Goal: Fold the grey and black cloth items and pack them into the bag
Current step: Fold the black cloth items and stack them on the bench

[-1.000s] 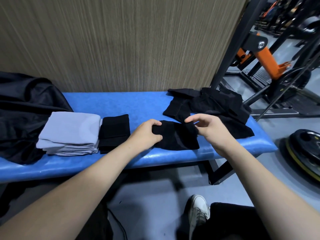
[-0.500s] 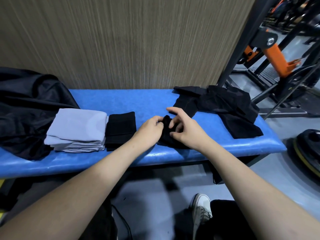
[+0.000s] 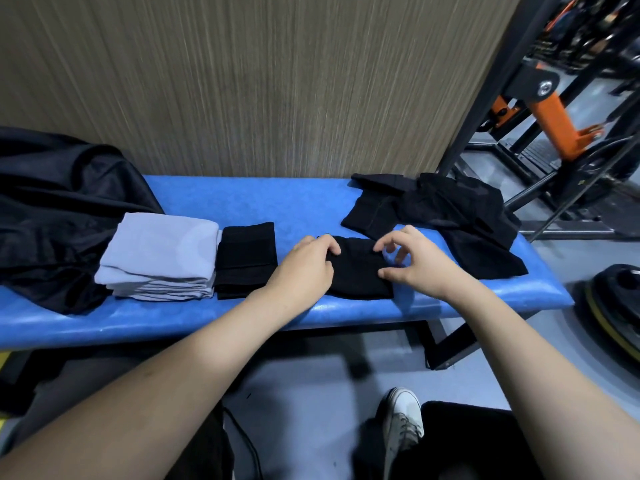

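1. Left hand [image 3: 304,268]: rests on the left end of the small black cloth [image 3: 360,271], fingers curled over its far edge, pinning it to the blue padded bench [image 3: 242,202].
2. Right hand [image 3: 412,261]: poised at the right end of the same cloth with fingers spread and loosely bent; the thumb tip touches the fabric, the other fingertips are lifted off it (holding nothing).
3. Small black cloth: lies near the front edge of the bench, between the two hands, already doubled into a compact rectangle.
4. Step in hand, judged: the fold of this piece is being finished and flattened.
5. Finished pieces: a folded grey stack [image 3: 159,254] with a folded black piece [image 3: 246,259] touching its right side.
6. Remaining work: a heap of unfolded black garments [image 3: 446,216] at the right end of the bench.
7. Dark bag [image 3: 59,216] (presumably the packing target; its opening cannot be made out) sits at the left end, touching the grey stack.
8. Next move, judged: smooth the piece, slide it left beside the folded black piece, then reach right for the heap.
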Motion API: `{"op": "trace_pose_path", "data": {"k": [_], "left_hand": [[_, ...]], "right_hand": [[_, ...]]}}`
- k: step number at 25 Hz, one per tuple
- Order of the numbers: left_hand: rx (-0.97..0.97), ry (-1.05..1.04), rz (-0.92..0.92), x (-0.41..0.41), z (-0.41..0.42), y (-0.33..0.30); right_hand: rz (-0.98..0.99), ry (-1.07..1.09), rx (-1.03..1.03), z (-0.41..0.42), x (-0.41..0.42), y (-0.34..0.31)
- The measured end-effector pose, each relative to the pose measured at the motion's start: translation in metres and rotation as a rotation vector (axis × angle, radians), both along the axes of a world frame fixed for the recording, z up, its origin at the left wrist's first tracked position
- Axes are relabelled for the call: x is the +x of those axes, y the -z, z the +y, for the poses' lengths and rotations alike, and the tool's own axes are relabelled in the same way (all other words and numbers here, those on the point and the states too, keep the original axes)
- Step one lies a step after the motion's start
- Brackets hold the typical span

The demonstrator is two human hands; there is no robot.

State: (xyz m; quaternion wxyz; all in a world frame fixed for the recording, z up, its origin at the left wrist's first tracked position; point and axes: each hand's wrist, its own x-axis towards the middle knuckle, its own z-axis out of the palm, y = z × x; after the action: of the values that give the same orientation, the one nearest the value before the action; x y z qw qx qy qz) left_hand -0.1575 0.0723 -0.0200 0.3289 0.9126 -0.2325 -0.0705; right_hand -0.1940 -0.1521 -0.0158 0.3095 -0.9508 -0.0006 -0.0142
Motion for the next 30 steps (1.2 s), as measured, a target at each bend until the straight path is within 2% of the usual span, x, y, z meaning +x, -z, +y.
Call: {"op": "trace_pose_path", "data": {"k": [2,4,6,9,13,16,23,27,30], "left_hand": [[0.193,-0.022,-0.115,-0.007,-0.001,0.000],[0.386,-0.053,-0.332,-0.011,-0.004,0.000],[0.456,-0.068,-0.499,-0.010,-0.005,-0.001],[0.497,0.012,-0.564,-0.004,-0.002,0.000],[0.701,0.132,-0.557,0.000,0.006,-0.003],[0.772,0.167,-0.448,0.004,0.012,-0.008],[0.676,0.191,-0.305,0.006,0.014,-0.013],[0.631,0.153,-0.251,0.006,0.012,-0.017],[0.685,0.145,-0.222,0.005,0.006,-0.022]], "right_hand": [[0.059,-0.029,-0.029,-0.005,-0.004,0.005],[0.070,-0.044,-0.110,-0.004,-0.004,0.009],[0.057,-0.044,-0.176,-0.001,-0.002,0.010],[0.037,-0.066,-0.202,0.005,0.003,0.010],[0.062,-0.101,-0.220,0.015,0.008,0.009],[0.070,-0.114,-0.222,0.020,0.009,0.008],[0.074,-0.121,-0.221,0.020,0.008,0.009],[0.079,-0.112,-0.079,0.012,0.007,0.008],[0.071,-0.096,-0.007,0.005,0.008,0.008]]}}
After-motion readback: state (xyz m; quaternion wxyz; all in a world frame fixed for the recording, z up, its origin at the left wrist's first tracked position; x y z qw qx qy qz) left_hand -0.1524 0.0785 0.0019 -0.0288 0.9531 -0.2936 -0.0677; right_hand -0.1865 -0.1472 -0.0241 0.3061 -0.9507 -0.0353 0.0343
